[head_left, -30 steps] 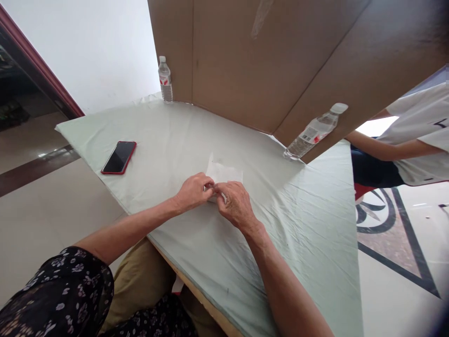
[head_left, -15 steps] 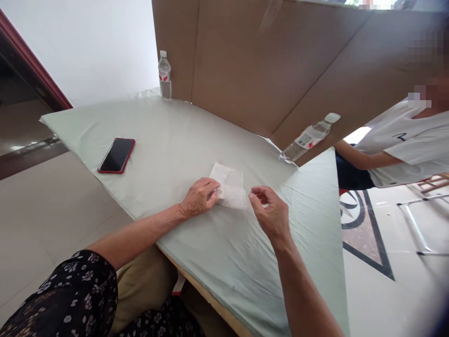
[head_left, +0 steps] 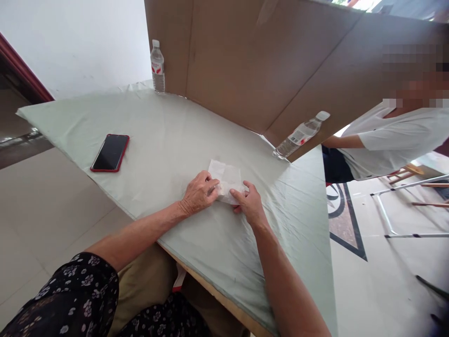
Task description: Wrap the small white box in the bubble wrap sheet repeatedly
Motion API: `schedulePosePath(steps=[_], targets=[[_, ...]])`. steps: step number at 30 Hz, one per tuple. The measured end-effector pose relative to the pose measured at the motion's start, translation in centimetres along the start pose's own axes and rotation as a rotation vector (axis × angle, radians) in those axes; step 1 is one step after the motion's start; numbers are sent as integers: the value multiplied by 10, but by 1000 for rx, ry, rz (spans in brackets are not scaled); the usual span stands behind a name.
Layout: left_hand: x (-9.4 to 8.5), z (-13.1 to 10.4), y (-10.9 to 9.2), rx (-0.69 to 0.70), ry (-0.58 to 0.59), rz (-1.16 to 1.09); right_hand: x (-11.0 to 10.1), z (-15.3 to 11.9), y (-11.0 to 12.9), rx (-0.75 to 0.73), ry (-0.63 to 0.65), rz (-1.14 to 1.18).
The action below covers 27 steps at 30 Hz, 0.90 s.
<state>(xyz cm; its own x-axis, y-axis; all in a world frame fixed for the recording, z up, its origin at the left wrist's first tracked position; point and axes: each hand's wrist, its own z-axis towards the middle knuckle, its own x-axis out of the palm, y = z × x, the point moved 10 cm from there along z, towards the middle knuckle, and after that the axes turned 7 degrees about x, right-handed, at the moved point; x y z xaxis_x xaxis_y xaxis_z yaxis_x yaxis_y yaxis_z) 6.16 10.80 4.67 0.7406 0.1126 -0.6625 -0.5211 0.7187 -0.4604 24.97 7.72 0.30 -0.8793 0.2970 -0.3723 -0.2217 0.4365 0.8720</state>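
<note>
A thin white tissue (head_left: 226, 173) with fold creases lies on the cloth-covered table in front of me. My left hand (head_left: 200, 193) rests at its left side, thumb and curled fingers pinching the near left part. At the right edge, my right hand (head_left: 249, 201) has its thumb on top of the tissue and its other fingers around the edge. Both hands are closed on it. The near part of the tissue looks doubled over, and the fingers partly hide it.
A phone in a red case (head_left: 110, 153) lies to the left on the pale green tablecloth (head_left: 168, 126). Behind stands a brown cardboard panel (head_left: 238, 61), with an upright water bottle (head_left: 157, 68) and a leaning one (head_left: 301, 135). A person in a white shirt (head_left: 382, 135) sits to the right.
My right hand has moved left, from just off the tissue onto its right edge, and closed there. My left hand has stayed on the tissue. The view has shifted slightly.
</note>
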Motion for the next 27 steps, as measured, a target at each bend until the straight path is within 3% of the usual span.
schedulePosePath(steps=[8,18,22,27], targets=[[11,3,10,-154,167,-57,7,-18,26,-174,-48,70],[16,7,3,-109,233,-62,27,-18,46,-219,-8,-24],[20,9,4,-121,242,-180,33,-25,52,-282,28,-147],[17,7,16,-278,211,-444,41,-40,59,-419,152,-310]])
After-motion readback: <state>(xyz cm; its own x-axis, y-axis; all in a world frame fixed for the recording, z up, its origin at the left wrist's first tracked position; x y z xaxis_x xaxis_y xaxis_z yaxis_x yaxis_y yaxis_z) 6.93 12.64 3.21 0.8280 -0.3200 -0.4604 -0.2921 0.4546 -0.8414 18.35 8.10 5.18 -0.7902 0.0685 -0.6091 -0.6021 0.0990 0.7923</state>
